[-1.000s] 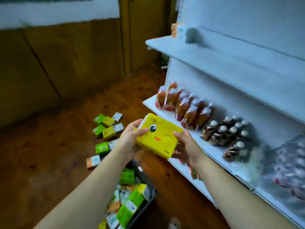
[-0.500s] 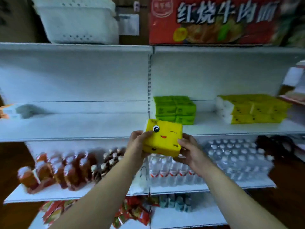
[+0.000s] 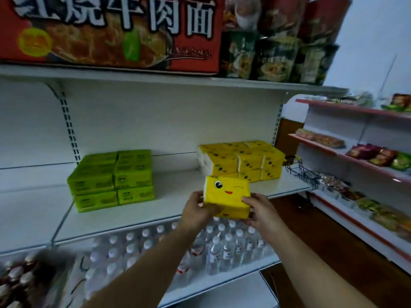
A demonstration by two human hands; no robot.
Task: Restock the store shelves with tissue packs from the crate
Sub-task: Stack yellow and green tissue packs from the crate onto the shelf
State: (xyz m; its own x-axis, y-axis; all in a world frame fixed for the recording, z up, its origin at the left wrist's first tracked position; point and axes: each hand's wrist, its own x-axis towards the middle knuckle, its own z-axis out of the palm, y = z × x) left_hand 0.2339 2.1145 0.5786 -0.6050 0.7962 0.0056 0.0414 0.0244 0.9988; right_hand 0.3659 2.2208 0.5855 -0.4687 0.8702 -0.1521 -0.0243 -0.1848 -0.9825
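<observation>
The white middle shelf (image 3: 173, 194) carries green tissue packs (image 3: 111, 176) at left and a yellow stack (image 3: 242, 161) at right. Just before the yellow stack, above the shelf's front edge, a winking-face yellow tissue pack (image 3: 226, 192) is gripped at both ends, the left hand (image 3: 195, 213) and right hand (image 3: 261, 213) curling thumbs and fingers round it.

small shop, stocked shelves (image 3: 155, 205) (bottled water (image 3: 224, 252))

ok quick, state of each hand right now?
Left hand: fingers curled round the left end of the yellow tissue pack, holding it.
Right hand: gripping the pack's right end.
</observation>
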